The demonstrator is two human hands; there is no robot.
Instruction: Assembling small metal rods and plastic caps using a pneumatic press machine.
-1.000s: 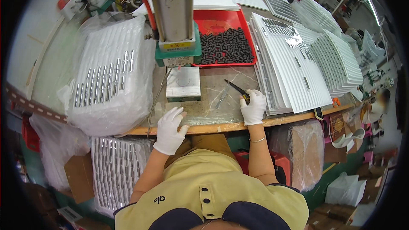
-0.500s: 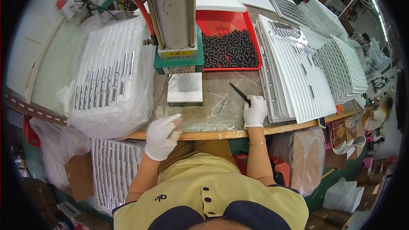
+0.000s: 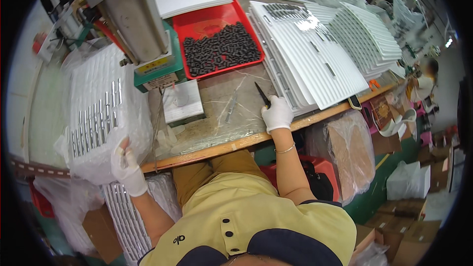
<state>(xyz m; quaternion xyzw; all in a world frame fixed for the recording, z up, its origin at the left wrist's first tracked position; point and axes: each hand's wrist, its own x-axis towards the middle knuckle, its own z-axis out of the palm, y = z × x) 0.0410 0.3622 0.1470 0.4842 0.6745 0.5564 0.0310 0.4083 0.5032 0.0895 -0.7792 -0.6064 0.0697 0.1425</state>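
Note:
My right hand point(image 3: 277, 114), in a white glove, is closed around black tweezers point(image 3: 262, 94) that point away from me over the tabletop. My left hand point(image 3: 129, 168), gloved with bare fingertips showing, is at the front corner of a plastic-wrapped white tray point(image 3: 93, 93). Its fingers look slightly apart, and I see nothing in them. Rows of shiny metal tubes point(image 3: 96, 120) lie in that tray. Ahead stands a press with a steel cylinder point(image 3: 135, 22) and a green head point(image 3: 155, 79). A pale metal block point(image 3: 183, 102) sits below it.
A red tray point(image 3: 256, 54) of small black cylindrical parts point(image 3: 221, 49) stands behind the block. White ridged trays point(image 3: 315, 64) are stacked at the right, some holding metal tubes. A thin clear strip point(image 3: 230, 113) lies on the table. The wooden table edge point(image 3: 221, 147) runs before me.
My left hand has moved left and down from the table edge to the wrapped tray. My right hand still grips the tweezers. The whole view has turned and shifted.

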